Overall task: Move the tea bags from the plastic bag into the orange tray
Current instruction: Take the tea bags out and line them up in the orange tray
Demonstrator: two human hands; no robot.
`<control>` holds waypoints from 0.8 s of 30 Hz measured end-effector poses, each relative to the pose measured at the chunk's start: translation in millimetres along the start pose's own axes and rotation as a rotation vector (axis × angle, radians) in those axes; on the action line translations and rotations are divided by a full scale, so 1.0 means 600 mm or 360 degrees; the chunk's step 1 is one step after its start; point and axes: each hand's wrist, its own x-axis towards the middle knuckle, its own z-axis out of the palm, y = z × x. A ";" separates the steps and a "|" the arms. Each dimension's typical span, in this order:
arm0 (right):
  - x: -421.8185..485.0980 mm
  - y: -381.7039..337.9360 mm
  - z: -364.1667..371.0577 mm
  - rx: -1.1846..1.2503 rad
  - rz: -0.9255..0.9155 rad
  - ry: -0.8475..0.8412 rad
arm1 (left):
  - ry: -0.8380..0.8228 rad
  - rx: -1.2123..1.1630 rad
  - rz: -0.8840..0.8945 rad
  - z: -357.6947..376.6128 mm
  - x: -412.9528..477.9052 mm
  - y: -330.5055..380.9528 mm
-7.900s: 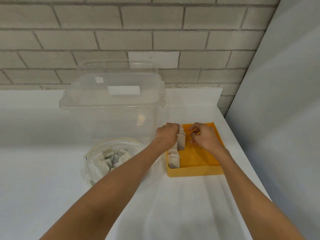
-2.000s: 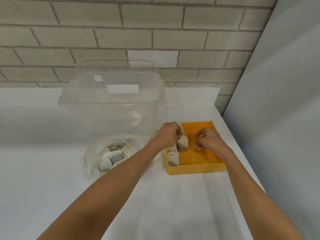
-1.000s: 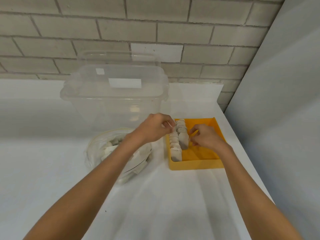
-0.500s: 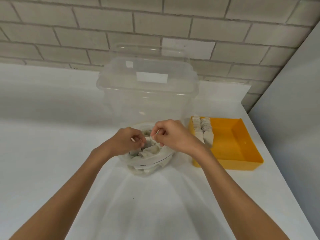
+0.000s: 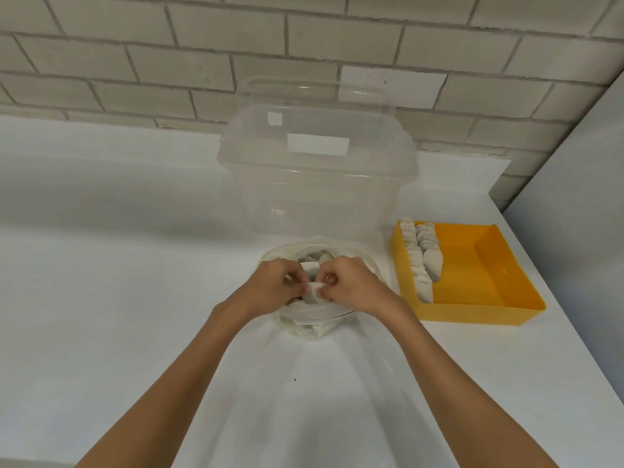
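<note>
Hands: 2, both over the mouth of the plastic bag (image 5: pixel 317 324).
- Left hand (image 5: pixel 273 288): fingers curled, thumb and forefinger pinching the left edge of one tea bag (image 5: pixel 314 294).
- Right hand (image 5: pixel 351 288): fingers curled, thumb and forefinger pinching the right edge of the same tea bag.

The held tea bag sits between the two hands, just above the bag's opening.

Plastic bag: 1, on the counter (image 5: pixel 101 298), mouth rolled open. More tea bags lie loose inside (image 5: pixel 319 256). They are partly hidden by the hands, so I cannot count them.

Tray (image 5: pixel 472 271): 1, orange, on the counter to the right of the plastic bag, near it but apart.
- Tea bags stand on edge in 2 rows against its left wall.
- Left row (image 5: pixel 417 265) runs nearly the full depth.
- Right row (image 5: pixel 431 253) is shorter and touches the left row.
- Count per row: cannot tell.
- The right half of the tray floor is bare.

Bin (image 5: pixel 317 184): 1, clear plastic, lidded, just behind the plastic bag.

Background: brick wall (image 5: pixel 169 62), grey panel (image 5: pixel 574 197) at right.
</note>
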 end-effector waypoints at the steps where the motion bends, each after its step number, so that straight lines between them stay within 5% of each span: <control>1: 0.001 0.004 -0.005 0.0162 0.0022 0.0054 | 0.0067 -0.0111 0.0010 -0.007 -0.003 0.005; 7: -0.011 0.005 -0.041 0.1186 0.0187 0.0188 | 0.0200 -0.0751 -0.0001 -0.042 -0.021 0.033; 15: -0.030 -0.002 -0.058 0.1886 0.0169 0.0150 | 0.0150 -0.1128 0.0008 -0.023 -0.030 0.055; 20: -0.036 0.002 -0.052 0.1602 0.0149 0.0057 | 0.0342 -0.1192 0.0069 -0.022 -0.022 0.072; 24: -0.031 0.003 -0.062 0.1147 -0.0021 0.0381 | 0.0386 -0.0921 0.0180 -0.033 -0.014 0.084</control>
